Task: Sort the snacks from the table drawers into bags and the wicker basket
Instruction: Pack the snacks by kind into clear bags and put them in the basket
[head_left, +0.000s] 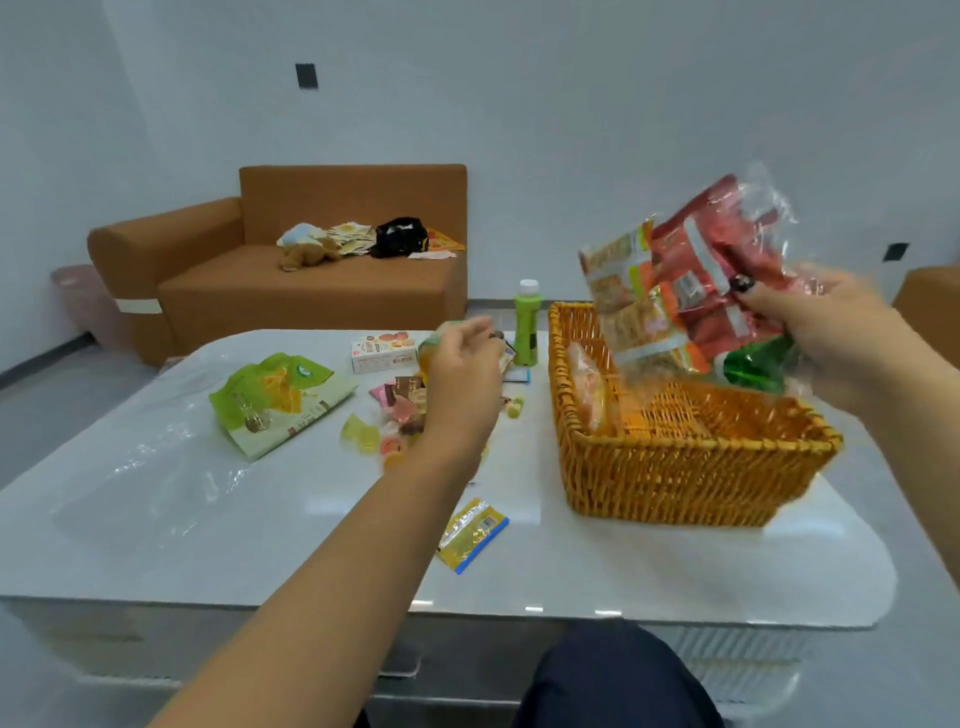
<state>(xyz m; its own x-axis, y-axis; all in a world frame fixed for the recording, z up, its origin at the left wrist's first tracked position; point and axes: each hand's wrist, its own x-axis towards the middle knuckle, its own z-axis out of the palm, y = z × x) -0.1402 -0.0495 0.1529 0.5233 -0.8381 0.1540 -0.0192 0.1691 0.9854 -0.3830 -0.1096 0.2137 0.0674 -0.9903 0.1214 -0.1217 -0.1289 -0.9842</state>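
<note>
My right hand (836, 332) grips a clear plastic bag (696, 291) filled with red, orange and green snack packets, held tilted above the wicker basket (675, 473). One orange packet (587, 384) leans inside the basket at its left wall. My left hand (460, 374) reaches over a heap of small sweets and wrappers (395, 426) in the middle of the table; its fingers are curled, and whether they hold anything is hidden. A green snack bag (275, 400) lies to the left. A yellow and blue packet (470, 532) lies near the front.
A green bottle (526, 327) and a white biscuit box (382, 351) stand at the table's (208, 561) far side. A clear empty plastic bag (145, 483) lies on the table's left. An orange sofa (291, 291) with clutter stands behind. My knee (613, 675) is at the table's front.
</note>
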